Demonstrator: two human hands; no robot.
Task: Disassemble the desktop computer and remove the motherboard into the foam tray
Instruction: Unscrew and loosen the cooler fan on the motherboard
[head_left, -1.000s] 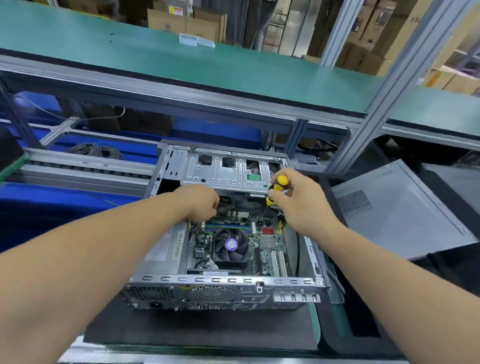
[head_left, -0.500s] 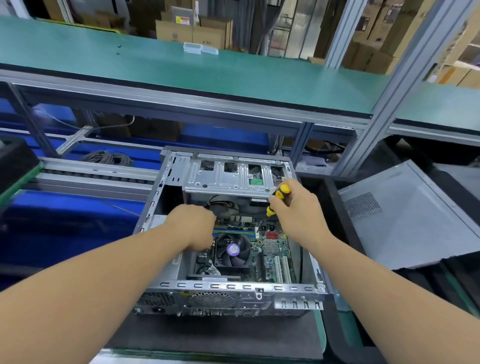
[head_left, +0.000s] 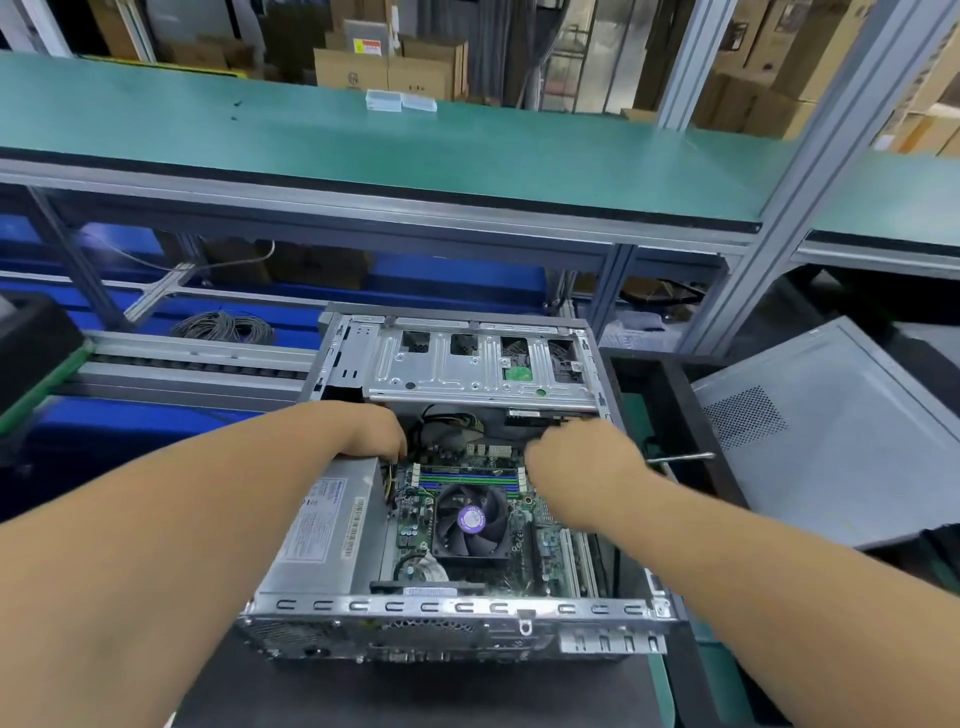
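At desk centre, open computer case (head_left: 457, 618) with both hands inside, motherboard (head_left: 524, 525) not yet freed.

Motherboard lies flat on case floor, fan cooler (head_left: 471, 519) at its middle, power supply (head_left: 327, 530) just beside it at 9 o'clock, drive cage (head_left: 478, 364) overhanging at 12. Left hand (head_left: 376, 434) reaches in at board's 11 o'clock corner, fingers curled down among cables; what they hold, cannot tell. Right hand (head_left: 576, 462) at 1 o'clock, blurred, fingers curled round a screwdriver, its shaft (head_left: 680, 457) poking out toward 3. Judgement: board is stiff, light but fragile; lift by bare edges or the cooler, never by components. Removed side panel (head_left: 831, 441) lies at 3 o'clock.
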